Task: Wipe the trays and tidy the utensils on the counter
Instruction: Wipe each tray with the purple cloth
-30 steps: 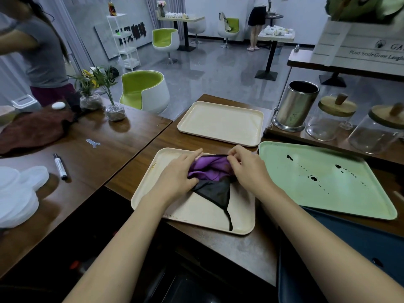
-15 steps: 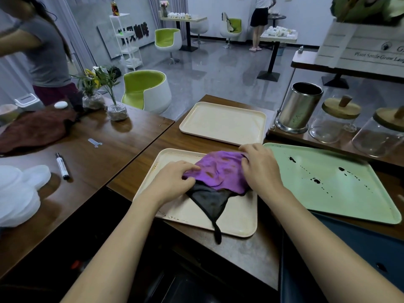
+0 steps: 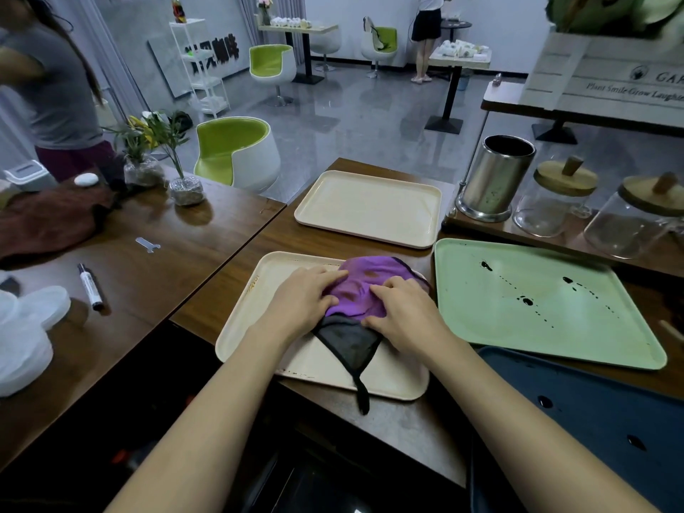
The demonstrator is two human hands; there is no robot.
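A purple and grey cloth point(image 3: 357, 290) lies bunched on the near cream tray point(image 3: 240, 327), its grey corner trailing over the tray's front rim. My left hand point(image 3: 301, 301) rests on the cloth's left side and my right hand point(image 3: 405, 316) on its right side. The fingers of both press down on the purple part. A second cream tray point(image 3: 370, 209) sits behind. To the right lies a green tray point(image 3: 536, 320) spotted with dark drops. A dark blue tray point(image 3: 592, 412) with dark drops overlaps its near edge.
A steel utensil holder point(image 3: 494, 179) and two lidded glass jars point(image 3: 555, 198) stand on a raised ledge at the right. The left table holds a marker point(image 3: 90, 286), white lids point(image 3: 26, 335), a brown cloth point(image 3: 48, 216) and small plants point(image 3: 177, 168). A person point(image 3: 55, 87) stands at far left.
The cloth was opened out from a tight bundle, purple side spreading. My hands then came closer together on top of it and now press it down on the tray.
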